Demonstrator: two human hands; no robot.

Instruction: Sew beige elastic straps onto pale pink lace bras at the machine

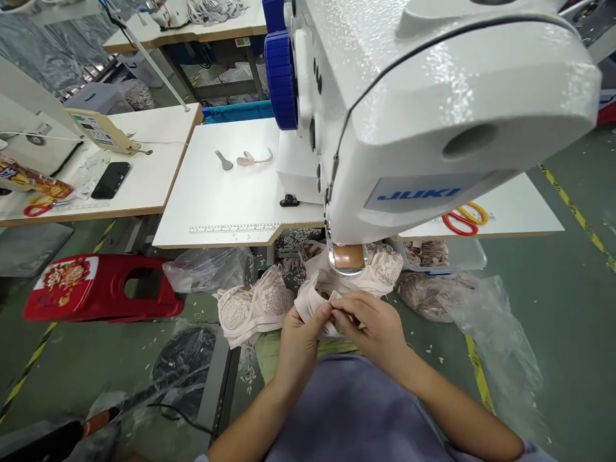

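Both hands meet over my lap, just in front of the sewing machine. My left hand is closed on the edge of a pale beige lace bra. Pinching the same fabric close to the left thumb is my right hand; its fingertips partly hide the spot. To the left hangs a lace bra cup section, and another lace cup lies to the right under the machine's needle area. Whether these cups belong to one bra, I cannot tell.
On the white table lie a grey tool, a beige strap and, at right, red-and-yellow scissors. A plastic bin of beige pieces stands below right. A red stool is at left; a phone lies on the neighbouring table.
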